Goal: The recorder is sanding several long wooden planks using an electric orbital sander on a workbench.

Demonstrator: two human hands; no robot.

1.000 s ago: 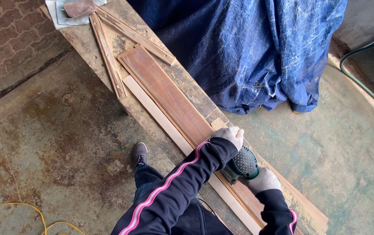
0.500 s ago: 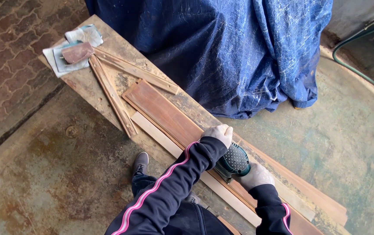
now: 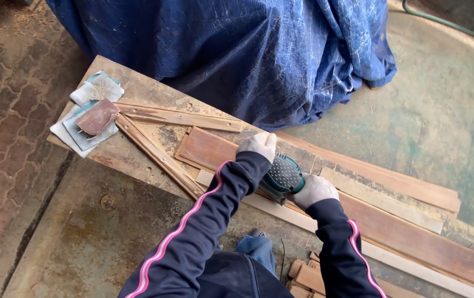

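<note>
A green electric sander (image 3: 284,175) rests on a long reddish-brown board (image 3: 209,150) that lies along a worn wooden bench (image 3: 121,154). My left hand (image 3: 258,145), in a pale glove, grips the front of the sander. My right hand (image 3: 314,191), also gloved, grips its rear. Both arms wear dark sleeves with a pink stripe. The sander's base is hidden under my hands.
Two thin wooden strips (image 3: 176,117) form a V at the bench's left end, next to sandpaper sheets (image 3: 94,118). A pale strip (image 3: 413,267) and more boards (image 3: 391,179) lie alongside. A blue tarp (image 3: 237,49) covers something behind the bench. Small wood blocks (image 3: 306,276) lie below.
Both hands have moved the sander along the board toward its left end. The view has swung, so the bench now runs more level across the frame.
</note>
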